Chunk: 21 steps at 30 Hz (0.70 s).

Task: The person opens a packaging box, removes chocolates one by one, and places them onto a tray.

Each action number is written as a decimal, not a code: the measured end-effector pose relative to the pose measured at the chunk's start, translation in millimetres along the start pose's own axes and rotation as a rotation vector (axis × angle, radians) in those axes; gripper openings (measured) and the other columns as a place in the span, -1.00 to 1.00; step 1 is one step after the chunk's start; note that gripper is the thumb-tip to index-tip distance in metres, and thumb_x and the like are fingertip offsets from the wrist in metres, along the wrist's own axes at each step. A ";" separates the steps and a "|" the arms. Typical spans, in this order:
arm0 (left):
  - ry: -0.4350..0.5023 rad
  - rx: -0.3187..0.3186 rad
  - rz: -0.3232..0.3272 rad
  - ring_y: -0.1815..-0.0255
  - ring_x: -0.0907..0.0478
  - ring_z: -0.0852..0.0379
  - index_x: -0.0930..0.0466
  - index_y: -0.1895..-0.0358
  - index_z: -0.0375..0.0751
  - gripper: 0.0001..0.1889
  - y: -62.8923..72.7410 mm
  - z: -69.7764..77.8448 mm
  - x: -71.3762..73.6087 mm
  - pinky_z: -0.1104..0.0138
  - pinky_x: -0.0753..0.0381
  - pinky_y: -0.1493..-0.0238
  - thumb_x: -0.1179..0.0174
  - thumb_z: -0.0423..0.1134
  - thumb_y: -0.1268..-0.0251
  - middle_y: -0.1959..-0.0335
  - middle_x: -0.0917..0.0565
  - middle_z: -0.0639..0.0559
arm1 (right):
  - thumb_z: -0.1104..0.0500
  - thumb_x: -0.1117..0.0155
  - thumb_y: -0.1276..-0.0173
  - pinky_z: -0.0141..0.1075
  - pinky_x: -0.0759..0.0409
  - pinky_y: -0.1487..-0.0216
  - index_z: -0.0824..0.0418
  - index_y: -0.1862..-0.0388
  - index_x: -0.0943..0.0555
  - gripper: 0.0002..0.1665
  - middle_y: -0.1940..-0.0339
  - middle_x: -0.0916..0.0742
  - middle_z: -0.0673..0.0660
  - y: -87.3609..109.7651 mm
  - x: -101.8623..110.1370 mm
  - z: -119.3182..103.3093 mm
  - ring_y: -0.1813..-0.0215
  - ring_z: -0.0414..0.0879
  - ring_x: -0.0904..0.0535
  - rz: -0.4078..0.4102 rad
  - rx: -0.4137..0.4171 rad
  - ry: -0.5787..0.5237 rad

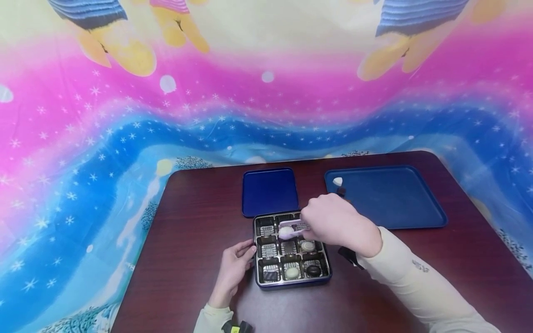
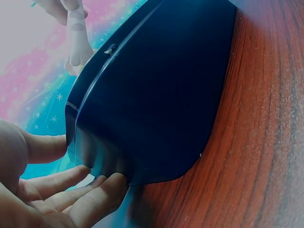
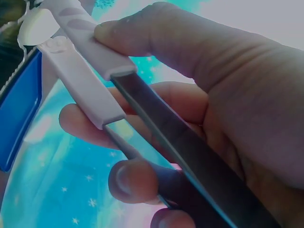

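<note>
My right hand [image 1: 339, 222] grips tongs [image 3: 168, 135] with dark arms and pale pink ends, its thumb pressing one end. Between the tong ends is a whitish chocolate [image 1: 285, 232], above the back part of a dark blue tin [image 1: 291, 286]. The tin has a divided metallic insert. Its front row holds a dark striped chocolate [image 1: 270, 276], a pale green one [image 1: 292, 273] and a dark round one [image 1: 313, 271]; a cream one [image 1: 308, 246] sits behind. My left hand [image 1: 233, 268] touches the tin's left side, thumb near the rim and fingertips [image 2: 111, 187] against the wall.
A blue lid [image 1: 269, 192] lies behind the tin. At the back right is a blue tray [image 1: 387, 196] carrying a white piece [image 1: 337, 181] and a dark piece [image 1: 341, 190] at its left end. A patterned cloth [image 1: 266, 106] hangs behind the brown table [image 1: 195, 208].
</note>
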<state>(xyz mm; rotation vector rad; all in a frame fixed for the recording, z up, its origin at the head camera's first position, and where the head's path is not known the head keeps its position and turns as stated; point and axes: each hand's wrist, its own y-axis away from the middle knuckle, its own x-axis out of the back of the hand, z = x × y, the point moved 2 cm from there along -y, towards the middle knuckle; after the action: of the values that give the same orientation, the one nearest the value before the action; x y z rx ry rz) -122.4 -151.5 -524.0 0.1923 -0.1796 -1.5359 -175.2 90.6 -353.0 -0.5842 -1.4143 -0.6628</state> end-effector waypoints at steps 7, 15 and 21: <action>-0.003 0.000 -0.003 0.04 -0.68 -0.05 -0.37 -0.31 -0.65 -0.52 0.3 0.5 -0.1 0.23 -0.72 0.16 -0.14 -0.34 -0.51 -0.19 -0.57 -0.51 | -0.12 -0.49 -0.18 -0.32 -0.15 0.68 -0.07 0.78 -0.39 -0.47 0.81 -0.34 -0.14 3.0 3.5 4.4 0.67 -0.19 -0.19 0.030 -0.015 -0.028; 0.000 0.000 -0.003 0.02 -0.67 -0.02 -0.37 -0.32 -0.64 -0.52 -1.0 -0.8 0.0 0.21 -0.72 0.13 -0.14 -0.34 -0.51 -0.20 -0.56 -0.51 | -0.13 -0.49 -0.18 -0.29 -0.22 0.68 -0.09 0.78 -0.42 -0.50 0.80 -0.39 -0.16 1.6 -5.3 1.0 0.67 -0.19 -0.26 0.009 0.013 -0.016; 0.001 0.004 0.001 0.02 -0.68 -0.03 -0.38 -0.32 -0.63 -0.53 -0.7 -1.0 0.2 0.21 -0.72 0.11 -0.14 -0.34 -0.51 -0.20 -0.56 -0.50 | -0.15 -0.51 -0.16 -0.28 -0.28 0.64 -0.06 0.72 -0.47 -0.54 0.77 -0.43 -0.15 -2.8 -22.6 -3.7 0.66 -0.19 -0.28 -0.074 0.015 -0.041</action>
<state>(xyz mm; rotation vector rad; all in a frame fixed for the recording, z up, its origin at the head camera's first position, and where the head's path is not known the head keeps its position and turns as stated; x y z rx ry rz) -122.9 -151.8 -525.2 0.1964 -0.1816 -1.5350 -175.5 87.6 -375.8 -0.5387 -1.4839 -0.7019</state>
